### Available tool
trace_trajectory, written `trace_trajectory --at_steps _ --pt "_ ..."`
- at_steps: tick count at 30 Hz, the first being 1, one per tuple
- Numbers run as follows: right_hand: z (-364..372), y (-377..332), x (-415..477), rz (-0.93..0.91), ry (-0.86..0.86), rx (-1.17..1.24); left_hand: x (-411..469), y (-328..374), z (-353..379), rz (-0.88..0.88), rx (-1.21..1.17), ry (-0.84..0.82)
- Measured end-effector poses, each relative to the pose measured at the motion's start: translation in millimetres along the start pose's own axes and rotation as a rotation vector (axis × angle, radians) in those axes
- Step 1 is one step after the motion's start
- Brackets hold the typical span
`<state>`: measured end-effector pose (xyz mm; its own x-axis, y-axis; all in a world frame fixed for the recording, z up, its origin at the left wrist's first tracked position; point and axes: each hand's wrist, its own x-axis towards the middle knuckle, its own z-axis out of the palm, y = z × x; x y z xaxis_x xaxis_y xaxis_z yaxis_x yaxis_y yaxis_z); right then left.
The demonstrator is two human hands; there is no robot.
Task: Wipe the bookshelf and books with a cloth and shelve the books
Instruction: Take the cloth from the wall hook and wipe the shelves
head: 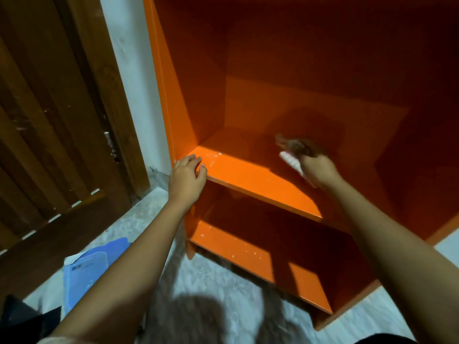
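Wiping step in hand. Right hand (319, 167), fingers closed round a bunched brown-and-white cloth (296, 151), is deep on the middle shelf (258, 180) of the glossy orange bookshelf (198, 95). Left hand (187, 178), fingers loosely curled and empty, braces the shelf's front-left edge. White specks remain near that corner; next pass likely goes there. No books on the shelves; blue items (87, 269) on the floor, unclear what.
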<state>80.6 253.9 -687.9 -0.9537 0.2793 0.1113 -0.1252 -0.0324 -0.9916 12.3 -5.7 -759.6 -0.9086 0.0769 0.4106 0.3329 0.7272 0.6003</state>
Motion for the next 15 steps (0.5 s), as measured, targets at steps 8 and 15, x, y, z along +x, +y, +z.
trace_trajectory --at_steps 8,15 --pt "-35.5 22.3 37.8 0.146 0.073 -0.138 -3.6 -2.5 11.0 0.025 -0.005 0.113" --pt "16.9 25.1 15.2 -0.011 -0.221 -0.428 -4.3 -1.7 10.2 0.027 -0.031 0.118"
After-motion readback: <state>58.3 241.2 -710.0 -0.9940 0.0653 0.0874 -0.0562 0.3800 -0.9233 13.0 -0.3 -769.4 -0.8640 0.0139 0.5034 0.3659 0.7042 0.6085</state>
